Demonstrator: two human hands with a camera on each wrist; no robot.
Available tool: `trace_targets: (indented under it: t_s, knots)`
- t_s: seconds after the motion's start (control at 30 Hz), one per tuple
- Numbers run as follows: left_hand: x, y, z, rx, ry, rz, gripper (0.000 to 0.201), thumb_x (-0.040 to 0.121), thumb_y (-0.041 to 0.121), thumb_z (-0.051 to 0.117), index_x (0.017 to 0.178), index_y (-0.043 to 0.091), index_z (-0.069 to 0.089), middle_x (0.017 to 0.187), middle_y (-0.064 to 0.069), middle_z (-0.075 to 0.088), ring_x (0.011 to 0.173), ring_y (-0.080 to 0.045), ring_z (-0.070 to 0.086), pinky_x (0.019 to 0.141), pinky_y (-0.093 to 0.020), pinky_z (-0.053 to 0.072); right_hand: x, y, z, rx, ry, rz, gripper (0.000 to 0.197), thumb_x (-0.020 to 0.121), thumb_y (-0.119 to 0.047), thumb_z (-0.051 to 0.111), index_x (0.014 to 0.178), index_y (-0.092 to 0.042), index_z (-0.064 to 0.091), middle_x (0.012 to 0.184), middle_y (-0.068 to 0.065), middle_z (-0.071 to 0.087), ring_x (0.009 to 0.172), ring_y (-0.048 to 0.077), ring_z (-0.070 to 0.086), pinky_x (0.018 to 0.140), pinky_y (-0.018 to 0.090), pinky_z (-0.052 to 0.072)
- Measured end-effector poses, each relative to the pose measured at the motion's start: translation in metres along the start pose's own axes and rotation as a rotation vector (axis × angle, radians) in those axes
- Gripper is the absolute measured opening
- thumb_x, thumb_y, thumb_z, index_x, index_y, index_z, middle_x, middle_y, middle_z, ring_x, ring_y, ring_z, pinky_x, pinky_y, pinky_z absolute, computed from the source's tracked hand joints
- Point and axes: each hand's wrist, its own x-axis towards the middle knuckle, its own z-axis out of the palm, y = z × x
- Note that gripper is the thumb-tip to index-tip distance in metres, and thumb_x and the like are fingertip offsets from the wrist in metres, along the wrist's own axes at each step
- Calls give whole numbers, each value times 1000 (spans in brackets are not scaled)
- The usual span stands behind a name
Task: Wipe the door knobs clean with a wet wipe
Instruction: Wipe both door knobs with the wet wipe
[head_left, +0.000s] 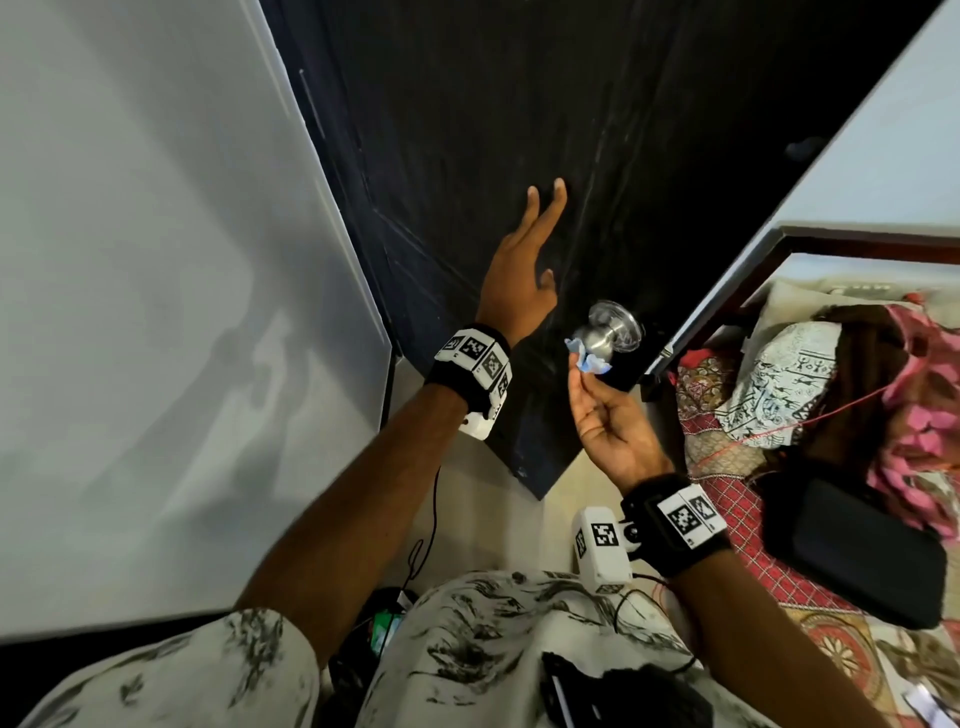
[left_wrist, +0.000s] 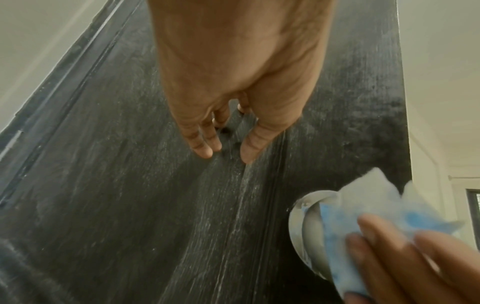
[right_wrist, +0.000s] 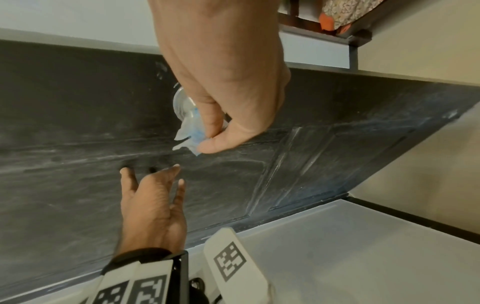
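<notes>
Blue-and-white wet wipe (head_left: 587, 358), crumpled, sits pinched between my right hand's (head_left: 610, 421) thumb and fingertips, touching the silver door knob (head_left: 605, 332) on the black door (head_left: 649, 130). My left hand (head_left: 519, 280) lies against the door above the knob, fingers straight and spread.

knob (head_left: 605, 332): open toward the person | left: left hand (head_left: 519, 275) on door (head_left: 675, 130) | right: bed (head_left: 779, 415) near

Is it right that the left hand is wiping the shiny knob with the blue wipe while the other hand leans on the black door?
No, the right hand pinches the wet wipe at the knob; the left hand leans on the door, as the head view shows.
</notes>
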Motion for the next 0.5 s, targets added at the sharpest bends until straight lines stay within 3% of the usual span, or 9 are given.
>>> trace_targets:
  t_s: [0.1,0.2,0.3,0.4,0.5]
  knots:
    - [-1,0,0,-5,-2,-13,103,83,-10,64,164,33,18,172,-7,13,150,-27,38,109,-18,32,0,1,-1,-5,33,-16,82,39,21,95,116,8,72,124,20,73,106,25,76,80,32,65]
    - [-2,2,1,-30,-15,-23,103,84,-10,64,164,32,17,172,-7,11,153,-28,32,118,-28,33,9,4,10,-29,55,-22,70,51,19,90,117,9,71,116,21,75,101,26,77,77,33,65]
    - [-2,3,0,-31,-16,-22,102,84,-10,65,164,30,18,172,-8,11,154,-29,29,123,-40,35,18,6,24,1,26,-20,74,36,23,94,107,10,75,116,20,75,100,27,77,79,33,65]
    - [-1,2,-2,-14,-16,-16,100,84,-9,64,164,30,19,172,-9,13,153,-28,30,121,-33,33,16,7,24,35,5,-27,76,33,26,93,105,11,76,117,20,75,100,27,78,75,33,65]
    - [0,-1,-3,4,-21,-14,100,84,-8,65,164,31,20,172,-8,15,151,-29,36,116,-27,34,6,9,18,90,-21,-13,72,46,26,89,115,10,72,123,19,73,104,27,77,78,33,65]
